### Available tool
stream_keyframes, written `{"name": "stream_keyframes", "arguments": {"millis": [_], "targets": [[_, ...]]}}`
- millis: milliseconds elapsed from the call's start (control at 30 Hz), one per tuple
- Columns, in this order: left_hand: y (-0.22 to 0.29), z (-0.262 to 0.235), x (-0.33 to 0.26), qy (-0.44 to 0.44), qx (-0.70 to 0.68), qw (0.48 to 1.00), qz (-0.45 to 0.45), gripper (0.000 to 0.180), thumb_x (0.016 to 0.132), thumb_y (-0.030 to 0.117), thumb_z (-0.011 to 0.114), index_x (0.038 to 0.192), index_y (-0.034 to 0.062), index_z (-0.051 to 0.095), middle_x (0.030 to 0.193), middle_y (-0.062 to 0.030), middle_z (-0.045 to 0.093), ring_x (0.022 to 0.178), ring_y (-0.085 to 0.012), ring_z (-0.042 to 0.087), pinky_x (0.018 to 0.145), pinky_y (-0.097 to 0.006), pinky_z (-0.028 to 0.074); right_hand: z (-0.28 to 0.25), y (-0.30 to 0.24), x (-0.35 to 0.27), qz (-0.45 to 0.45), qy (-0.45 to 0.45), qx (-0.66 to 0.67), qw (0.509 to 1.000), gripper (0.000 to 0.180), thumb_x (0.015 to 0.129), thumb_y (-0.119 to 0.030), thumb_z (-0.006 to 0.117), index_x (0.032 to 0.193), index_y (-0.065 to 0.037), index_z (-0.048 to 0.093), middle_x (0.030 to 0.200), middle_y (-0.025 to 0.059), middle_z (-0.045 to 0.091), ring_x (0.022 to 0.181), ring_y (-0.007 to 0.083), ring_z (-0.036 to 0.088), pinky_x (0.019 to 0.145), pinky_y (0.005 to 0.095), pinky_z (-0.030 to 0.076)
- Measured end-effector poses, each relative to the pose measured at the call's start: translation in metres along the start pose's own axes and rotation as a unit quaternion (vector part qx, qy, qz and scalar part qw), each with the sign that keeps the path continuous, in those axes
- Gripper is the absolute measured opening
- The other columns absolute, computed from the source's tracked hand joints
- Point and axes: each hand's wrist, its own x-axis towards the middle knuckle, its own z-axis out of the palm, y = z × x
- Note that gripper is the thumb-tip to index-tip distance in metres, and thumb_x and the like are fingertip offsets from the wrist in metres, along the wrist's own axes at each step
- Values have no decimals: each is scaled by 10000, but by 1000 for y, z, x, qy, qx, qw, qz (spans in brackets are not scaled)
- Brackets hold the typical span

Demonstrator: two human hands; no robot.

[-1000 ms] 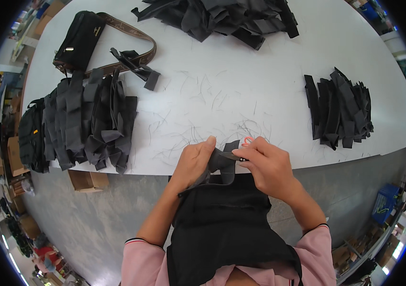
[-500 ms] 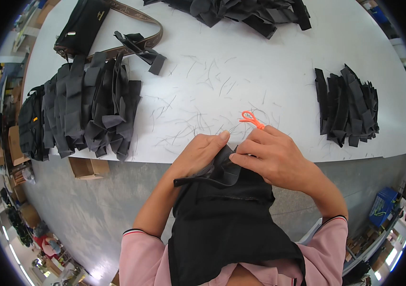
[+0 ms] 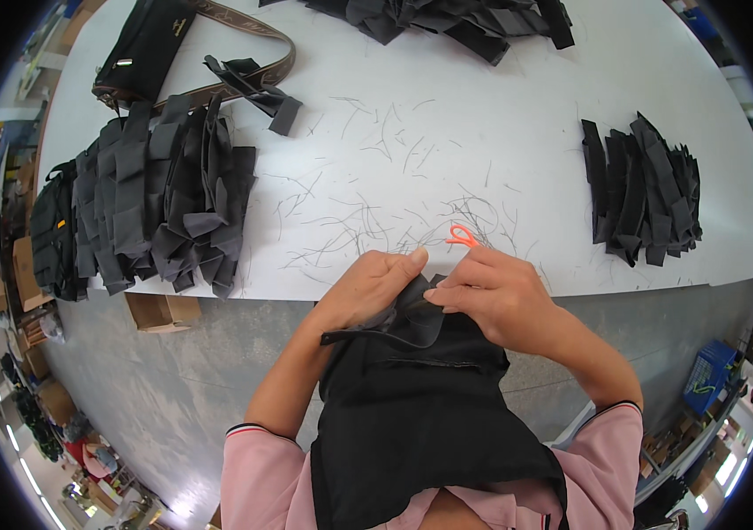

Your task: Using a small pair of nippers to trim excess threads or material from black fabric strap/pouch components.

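Grey, dark fabric [image 3: 425, 327] is clamped in the left hand [image 3: 372, 287], just off the middle of the tabletop's near edge; the right hand [image 3: 498, 296], near but apart from the left, curls on an orange loop [image 3: 462, 235], its fingertips at the fabric. Beyond, loose threads [image 3: 363, 221] lie on the tabletop [image 3: 500, 106]. Grey strips form a left heap [image 3: 124, 199] by the near left corner, a right heap [image 3: 646, 190] towards the right edge and a far heap [image 3: 456, 22] opposite.

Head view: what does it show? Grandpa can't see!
The left hand holds dark fabric over a black apron; the right hand, an orange loop beside it, touches the fabric. Beyond, loose threads and piled strips lie on a white table.
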Motion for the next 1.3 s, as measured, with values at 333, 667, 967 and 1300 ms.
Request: {"name": "stream_keyframes", "arguments": {"millis": [333,667,967,1300], "targets": [[4,3,0,2,24,1000,-1,556,940,448,463,592,15,491,541,22,426,547,-79,369,492,-270,326,-11,-5,-6,54,24,35,998,261,643,-5,703,890,-82,664,776,18,544,731,206,542,616,307,456],[4,4,1,14,60,998,-4,576,939,465,454,586,10,454,531,12,407,547,-95,357,501,-288,330,-17,-9,-10,73,54,-14,996,294,612,38,710,887,-57,669,749,41,569,691,223,536,568,317,439],[8,8,-2,26,92,995,6,568,937,459,450,636,-21,483,542,-39,432,564,-128,382,540,-312,367,-14,-11,-14,88,55,-22,994,230,643,-1,695,860,-52,638,755,43,518,710,215,534,594,317,446],[5,6,-2,38,177,983,26,565,941,462,413,685,-32,513,556,-134,457,555,-232,400,568,-361,383,-14,-18,-16,78,50,-47,995,215,649,-2,683,854,-41,631,749,39,515,679,219,535,603,328,455]]}}
